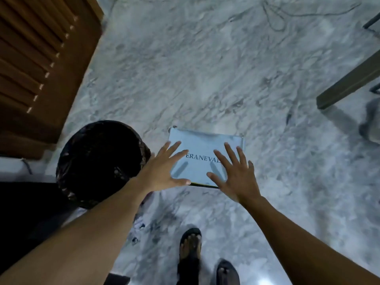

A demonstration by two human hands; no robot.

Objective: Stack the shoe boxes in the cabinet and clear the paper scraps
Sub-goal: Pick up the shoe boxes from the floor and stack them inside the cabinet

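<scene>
Two feet in black sandals (190,246) stand on the marble floor (205,79). Both arms reach forward. The left hand (162,169) and right hand (236,177) are spread flat, fingers straight and holding nothing, over the lid of a closed pale shoe box (202,148) lying on the floor. Just left of it is a bin (64,153) lined in black, its inside too dark to read. Beyond that is a slatted wooden door (41,58).

A pale blue shoe box (202,146), lid on and printed with dark capital lettering, lies flat on the grey marble floor (205,79), just beside a black-lined bin (98,159).
</scene>
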